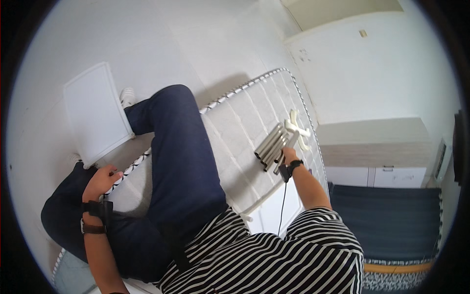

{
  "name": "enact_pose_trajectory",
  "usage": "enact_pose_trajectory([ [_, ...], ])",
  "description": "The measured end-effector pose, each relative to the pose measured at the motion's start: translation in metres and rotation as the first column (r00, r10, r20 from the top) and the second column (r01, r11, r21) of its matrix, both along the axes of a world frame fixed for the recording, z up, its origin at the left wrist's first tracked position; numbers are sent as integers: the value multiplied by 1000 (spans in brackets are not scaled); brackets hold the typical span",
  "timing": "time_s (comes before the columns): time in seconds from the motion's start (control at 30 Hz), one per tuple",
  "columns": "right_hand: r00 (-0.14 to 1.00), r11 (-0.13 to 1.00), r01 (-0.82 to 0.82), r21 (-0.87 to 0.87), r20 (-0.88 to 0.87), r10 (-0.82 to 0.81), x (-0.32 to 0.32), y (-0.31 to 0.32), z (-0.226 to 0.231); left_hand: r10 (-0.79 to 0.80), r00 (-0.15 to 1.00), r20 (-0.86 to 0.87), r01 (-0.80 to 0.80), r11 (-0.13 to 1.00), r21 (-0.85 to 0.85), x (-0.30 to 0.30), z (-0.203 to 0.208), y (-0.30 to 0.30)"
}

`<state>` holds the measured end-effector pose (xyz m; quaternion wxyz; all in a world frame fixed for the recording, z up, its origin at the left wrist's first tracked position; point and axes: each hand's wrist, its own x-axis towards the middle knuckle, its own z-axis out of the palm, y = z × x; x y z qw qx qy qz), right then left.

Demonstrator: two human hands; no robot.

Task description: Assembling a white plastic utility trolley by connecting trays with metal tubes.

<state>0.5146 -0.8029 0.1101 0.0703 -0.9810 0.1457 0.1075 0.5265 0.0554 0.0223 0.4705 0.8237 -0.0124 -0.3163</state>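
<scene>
My right hand [290,156] reaches to a bundle of silvery metal tubes [270,143] on the mattress [230,139] and closes round one of them. Just beyond the tubes lie white curved plastic pieces [297,128]. My left hand [102,181] rests at my bent leg by the mattress edge, its fingers loosely apart and holding nothing. Near it, a white rectangular panel [95,112] with a raised rim stands by my feet. A second white panel [276,210] lies on the mattress beside my body, partly hidden by my shirt and right arm.
I sit on the mattress, with black-and-white piping along its edge. A white wall [372,73] and a cabinet [396,176] with a wood-look top stand to the right. A dark blue padded surface [387,220] lies at the lower right. Pale floor [142,39] stretches across the upper left.
</scene>
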Motion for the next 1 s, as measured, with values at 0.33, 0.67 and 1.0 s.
enact_pose_trajectory([
  [0.33, 621, 576, 654, 490, 88, -779, 68, 123, -47, 111, 992, -67, -102, 986, 130, -17, 18, 21],
  [0.67, 628, 631, 708, 316, 126, -768, 104, 134, -64, 139, 988, -61, -134, 987, 89, -20, 7, 19],
  [1.0, 971, 961, 232, 147, 25, -238, 62, 239, -10, 118, 992, -49, -114, 990, 81, -20, 12, 26],
])
